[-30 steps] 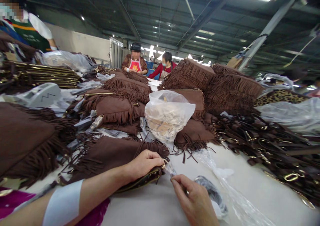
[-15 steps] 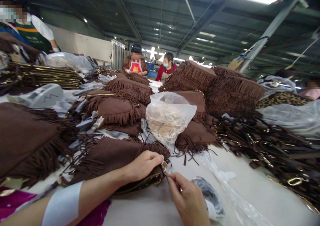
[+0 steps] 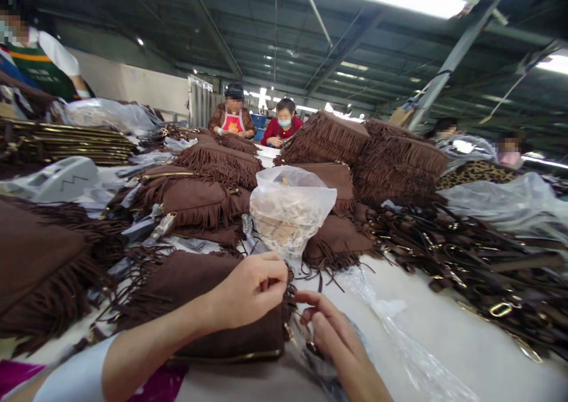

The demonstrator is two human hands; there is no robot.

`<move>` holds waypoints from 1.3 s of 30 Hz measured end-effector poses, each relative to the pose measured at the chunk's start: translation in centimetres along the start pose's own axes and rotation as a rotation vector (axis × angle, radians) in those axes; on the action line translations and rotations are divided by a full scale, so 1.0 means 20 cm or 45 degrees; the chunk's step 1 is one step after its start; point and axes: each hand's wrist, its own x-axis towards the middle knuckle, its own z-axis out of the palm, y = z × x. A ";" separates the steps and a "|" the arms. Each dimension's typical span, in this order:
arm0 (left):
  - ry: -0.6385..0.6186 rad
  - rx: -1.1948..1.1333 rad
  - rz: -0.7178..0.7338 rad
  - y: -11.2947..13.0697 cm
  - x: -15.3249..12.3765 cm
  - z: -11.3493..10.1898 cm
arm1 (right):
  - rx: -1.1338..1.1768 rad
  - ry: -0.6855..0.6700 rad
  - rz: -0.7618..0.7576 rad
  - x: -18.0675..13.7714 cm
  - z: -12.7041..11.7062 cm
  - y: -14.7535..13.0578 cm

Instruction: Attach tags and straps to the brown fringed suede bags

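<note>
My left hand (image 3: 255,286) is resting curled over the right end of a brown bag (image 3: 239,338), which is lying near me; what it is pinching I cannot tell. My right hand (image 3: 331,331) is hovering beside that end, fingers bent, its grip unclear.

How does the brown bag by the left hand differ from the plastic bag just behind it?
The brown bag is dark and opaque; the plastic bag is whitish and partly see-through.
The brown bag lies flat; the plastic bag stands with its top flared open.
The brown bag has a gold zip; the plastic bag shows none.
Both look soft.
</note>
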 end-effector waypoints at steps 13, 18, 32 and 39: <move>-0.043 -0.923 -0.670 -0.01 0.08 0.25 | 0.148 0.097 -0.144 0.09 -0.05 -0.11; -0.154 -0.877 -0.630 -0.04 0.05 0.28 | 0.140 0.129 -0.212 0.11 -0.03 -0.14; 0.008 -0.885 -0.640 -0.09 0.05 0.27 | 0.476 0.238 0.190 0.06 -0.15 0.04; -0.016 -0.863 -0.576 -0.09 0.03 0.30 | 0.669 0.207 0.125 0.09 -0.04 -0.14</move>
